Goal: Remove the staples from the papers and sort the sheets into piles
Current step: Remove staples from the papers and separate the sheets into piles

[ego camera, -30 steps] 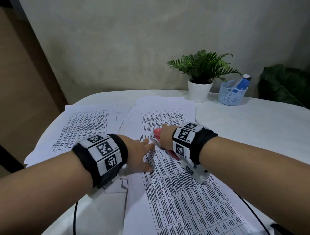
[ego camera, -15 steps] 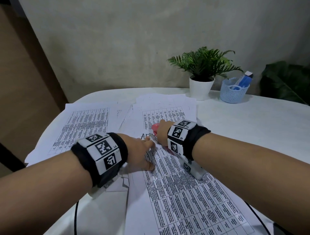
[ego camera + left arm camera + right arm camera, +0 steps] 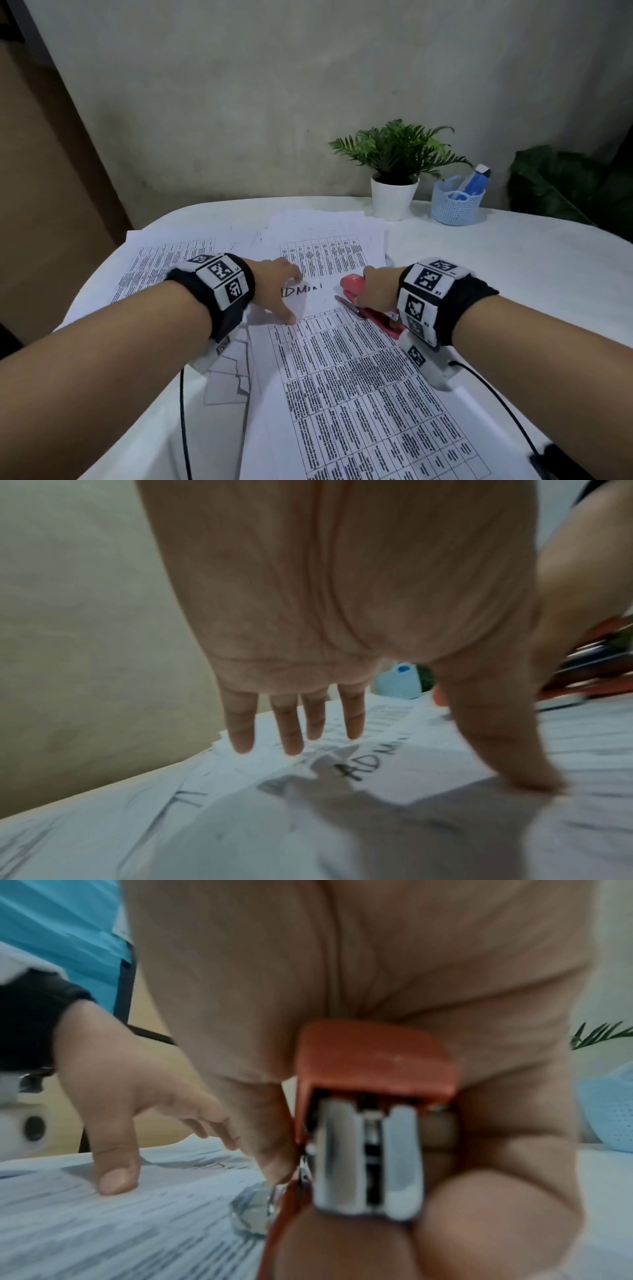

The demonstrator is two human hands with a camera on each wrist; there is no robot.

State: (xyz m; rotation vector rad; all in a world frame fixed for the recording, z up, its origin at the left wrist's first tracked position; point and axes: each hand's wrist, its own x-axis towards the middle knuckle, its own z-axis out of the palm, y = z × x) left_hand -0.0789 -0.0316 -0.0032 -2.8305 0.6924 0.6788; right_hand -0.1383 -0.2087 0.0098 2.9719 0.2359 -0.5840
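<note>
A printed sheet [image 3: 346, 383] with a table and the handwritten word "ADMIN" lies in front of me on other sheets. My left hand [image 3: 286, 294] rests on its top left part with the fingers [image 3: 291, 739] spread straight and the thumb pressing the paper. My right hand [image 3: 375, 287] grips a red stapler [image 3: 352, 284] to the right of the word, its metal end low over the sheet. In the right wrist view the stapler [image 3: 373, 1064] is held between thumb and curled fingers. More printed sheets lie at the left [image 3: 164, 263] and behind [image 3: 329, 253].
A potted plant [image 3: 394, 195] and a blue mesh basket [image 3: 457, 205] stand at the back of the white table [image 3: 513, 274]. A black cable [image 3: 183, 411] hangs under my left wrist, another by my right. The table edge curves away at the left.
My right hand has carried the stapler to the right, away from my left fingertips and the sheet's top corner. The left hand stays pressed on the paper.
</note>
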